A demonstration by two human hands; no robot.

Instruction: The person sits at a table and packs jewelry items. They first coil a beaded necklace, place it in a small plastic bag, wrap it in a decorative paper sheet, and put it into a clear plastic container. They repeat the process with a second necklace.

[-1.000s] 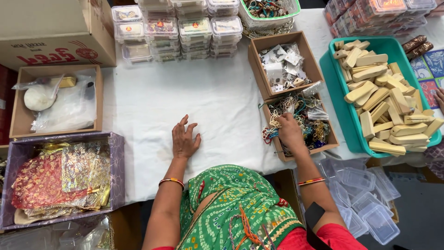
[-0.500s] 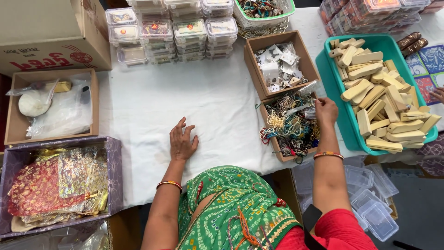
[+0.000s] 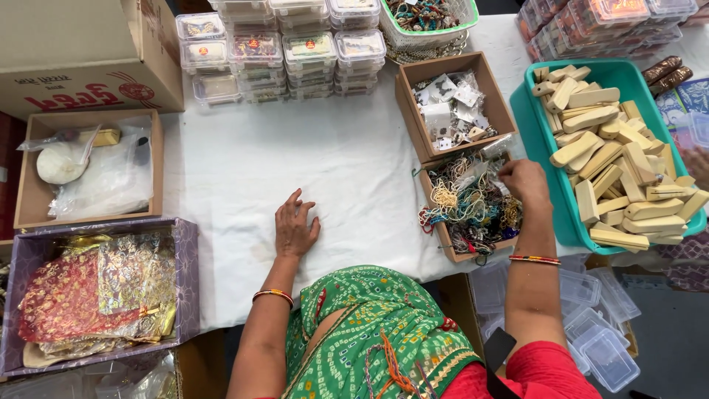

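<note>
My left hand (image 3: 295, 227) lies flat and open on the white cloth (image 3: 347, 170), fingers spread, holding nothing. My right hand (image 3: 524, 182) reaches into the far right corner of a small cardboard box (image 3: 446, 247). That box is filled with tangled coloured threads (image 3: 465, 205). The fingers are bunched down onto the threads, beside a clear packet; what they pinch is hidden. Both wrists wear bangles.
Behind the thread box stands a second cardboard box (image 3: 408, 103) of small packets. To its right is a teal tray (image 3: 521, 127) of wooden pieces (image 3: 605, 162). Stacked clear boxes (image 3: 288, 52) line the far edge. Left: an open box (image 3: 26, 185) and a purple box (image 3: 188, 281) of red-gold pouches.
My right hand has moved from the near middle of the thread box to its far right corner. My left hand has stayed flat on the cloth.
</note>
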